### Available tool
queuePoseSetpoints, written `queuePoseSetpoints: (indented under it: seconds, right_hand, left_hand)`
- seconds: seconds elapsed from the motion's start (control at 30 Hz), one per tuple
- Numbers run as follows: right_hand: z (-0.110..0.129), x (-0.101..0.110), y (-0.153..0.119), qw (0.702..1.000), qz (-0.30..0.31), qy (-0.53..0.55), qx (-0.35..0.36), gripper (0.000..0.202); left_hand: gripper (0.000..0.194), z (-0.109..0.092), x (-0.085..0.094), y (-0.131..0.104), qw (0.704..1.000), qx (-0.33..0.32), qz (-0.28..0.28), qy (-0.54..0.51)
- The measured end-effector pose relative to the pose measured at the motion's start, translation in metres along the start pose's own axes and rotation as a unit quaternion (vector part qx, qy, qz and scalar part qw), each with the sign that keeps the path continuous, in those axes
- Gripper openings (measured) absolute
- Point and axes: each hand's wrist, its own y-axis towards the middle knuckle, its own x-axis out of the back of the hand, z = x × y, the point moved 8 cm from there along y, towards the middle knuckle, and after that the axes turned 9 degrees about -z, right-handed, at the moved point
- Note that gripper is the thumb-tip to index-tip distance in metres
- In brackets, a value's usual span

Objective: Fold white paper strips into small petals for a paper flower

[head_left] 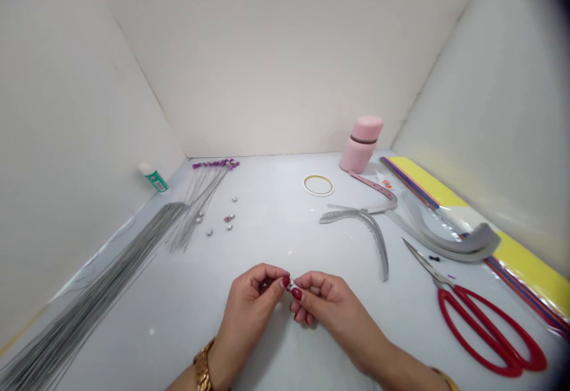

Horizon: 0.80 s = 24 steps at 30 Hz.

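Note:
My left hand [258,293] and my right hand [327,302] meet low in the middle of the view, thumbs and forefingers pinched. Between the fingertips shows a tiny silvery piece [291,285], mostly hidden and too small to name. Both hands seem to grip it. Ahead and to the left, several small silver balls [229,228] lie scattered on the white table, one with a reddish mark [228,219]. Beyond them rests a bunch of thin wire stems with purple tips [216,164].
A thick bundle of grey wires [102,278] runs along the left, near a green-and-white tube [155,178]. A tape roll [318,185] and pink bottle [361,145] are farther back. Curled grey strips [376,237], red-handled scissors [485,326] and yellow packaged sheets [516,254] occupy the right.

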Motion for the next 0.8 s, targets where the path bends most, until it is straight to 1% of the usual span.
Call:
queuePoseSetpoints:
  seconds: [0.1,0.2,0.37,0.43,0.5,0.6,0.7,0.8]
  right_hand:
    - [0.0,0.002,-0.001,1.0,-0.018,-0.025,-0.007,0.021]
    - [-0.002,0.002,-0.003,0.999,-0.025,-0.015,-0.027,0.021]
    - [-0.001,-0.001,-0.004,0.998,-0.011,0.044,-0.035,0.021]
    - [0.002,-0.001,-0.004,0.997,-0.011,0.067,-0.028,0.02]
    - [0.005,-0.001,-0.005,0.995,-0.017,0.092,-0.026,0.017]
    - [0.008,0.0,-0.006,0.993,-0.025,0.11,-0.027,0.015]
    - [0.009,0.0,-0.006,0.995,-0.019,0.1,-0.014,0.017]
    - [0.008,0.001,-0.005,0.997,-0.02,0.079,-0.003,0.022]
  left_hand:
    - [0.009,-0.003,0.004,-0.003,0.998,-0.04,-0.028,0.04]
    - [0.01,-0.012,0.005,-0.008,0.987,-0.116,-0.045,0.099]
    - [0.015,-0.031,0.0,-0.018,0.947,-0.257,-0.043,0.188]
    - [0.017,-0.036,-0.003,-0.021,0.934,-0.29,-0.033,0.207]
    - [0.018,-0.036,-0.005,-0.022,0.93,-0.298,-0.016,0.215]
    - [0.02,-0.035,-0.007,-0.02,0.936,-0.287,-0.002,0.204]
    - [0.02,-0.033,-0.006,-0.018,0.946,-0.267,-0.003,0.186]
    - [0.018,-0.032,-0.006,-0.016,0.953,-0.247,0.001,0.173]
